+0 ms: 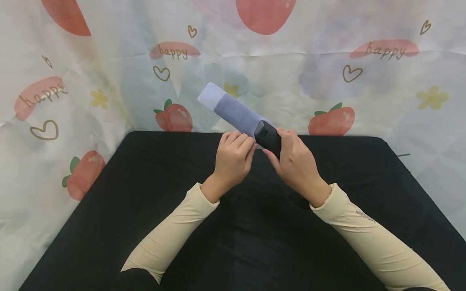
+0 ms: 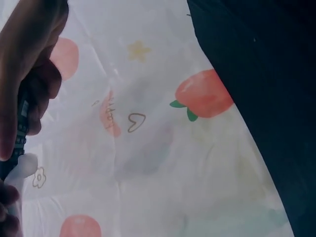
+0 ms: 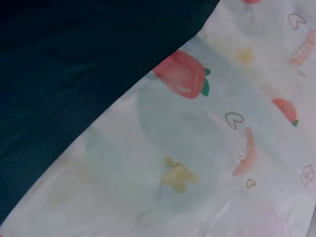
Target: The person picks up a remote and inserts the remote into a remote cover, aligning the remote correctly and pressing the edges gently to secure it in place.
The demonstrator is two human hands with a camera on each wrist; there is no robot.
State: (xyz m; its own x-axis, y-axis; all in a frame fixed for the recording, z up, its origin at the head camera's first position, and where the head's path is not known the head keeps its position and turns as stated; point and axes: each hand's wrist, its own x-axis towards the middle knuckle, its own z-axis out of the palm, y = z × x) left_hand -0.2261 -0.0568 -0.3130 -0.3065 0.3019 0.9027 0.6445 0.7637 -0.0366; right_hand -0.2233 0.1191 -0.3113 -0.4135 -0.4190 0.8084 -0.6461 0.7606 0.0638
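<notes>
A black remote control (image 1: 268,137) is gripped by my right hand (image 1: 296,163), thumb on the near side and fingers on the far side. From its far end a flat, translucent whitish sleeve (image 1: 233,111) slants up to the left. My left hand (image 1: 234,155) pinches the sleeve's lower edge close to the remote, fingers curled. Whether the remote's tip lies inside the sleeve or against it, I cannot tell. In the left wrist view, buttons show on the remote (image 2: 22,121), and part of the sleeve (image 2: 27,167) bulges beside it. Neither hand appears in the right wrist view.
Both hands are raised over a table covered in black cloth (image 1: 255,242). Behind and to the sides hangs a pale curtain (image 1: 276,81) printed with fruit, hearts and "happy"; it meets the table's back edge.
</notes>
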